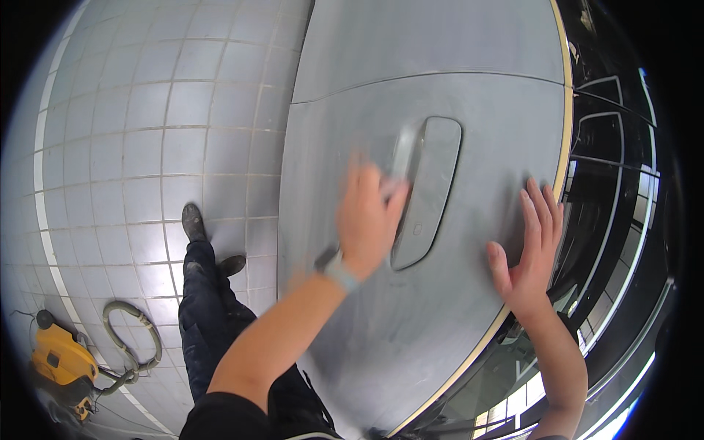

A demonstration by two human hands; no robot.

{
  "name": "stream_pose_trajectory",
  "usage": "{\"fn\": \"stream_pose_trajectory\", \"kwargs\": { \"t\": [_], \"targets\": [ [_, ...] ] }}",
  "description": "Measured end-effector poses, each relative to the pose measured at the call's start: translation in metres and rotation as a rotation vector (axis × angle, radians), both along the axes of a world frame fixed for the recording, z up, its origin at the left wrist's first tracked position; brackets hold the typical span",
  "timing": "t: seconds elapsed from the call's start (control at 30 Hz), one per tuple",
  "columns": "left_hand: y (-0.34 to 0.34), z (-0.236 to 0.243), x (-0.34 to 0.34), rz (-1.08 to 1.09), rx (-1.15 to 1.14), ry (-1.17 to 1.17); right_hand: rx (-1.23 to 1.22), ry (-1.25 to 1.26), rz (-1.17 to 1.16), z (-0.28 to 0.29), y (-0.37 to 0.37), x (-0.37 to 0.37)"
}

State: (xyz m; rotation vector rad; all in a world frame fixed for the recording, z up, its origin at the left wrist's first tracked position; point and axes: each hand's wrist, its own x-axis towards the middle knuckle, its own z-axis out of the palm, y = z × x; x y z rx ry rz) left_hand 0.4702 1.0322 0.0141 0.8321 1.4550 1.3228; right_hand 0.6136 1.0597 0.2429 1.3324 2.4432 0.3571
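Note:
A matte grey car door panel [345,125] fills the middle, its flush door handle [433,183] set in a recess. My left hand [370,213], with a watch [337,270] on its wrist, is on the panel just left of the handle. Its fingers are curled and blurred by motion; a small pale greyish thing shows at thumb and fingertips, too smeared to name. To the right, my right hand [529,246] rests flat on the panel near its taped edge, fingers stretched out, holding nothing.
Yellowish masking tape [567,110] lines the panel's right edge, beside dark glossy windows [609,139]. On the left lies a tiled floor [147,176], where my shoes [192,221] stand. A yellow machine [64,356] with a coiled grey hose [155,334] sits at lower left.

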Motion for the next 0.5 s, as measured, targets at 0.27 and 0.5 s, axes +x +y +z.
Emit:
{"fn": "stream_pose_trajectory", "kwargs": {
  "t": [0.27,0.5],
  "targets": [
    [0.029,0.004,-0.007,0.024,0.078,-0.058,-0.013,-0.011,0.024,-0.002,0.000,0.002],
    [-0.008,0.001,0.001,-0.077,-0.023,-0.056,-0.013,-0.031,0.042,-0.002,0.002,0.005]
  ]
}}
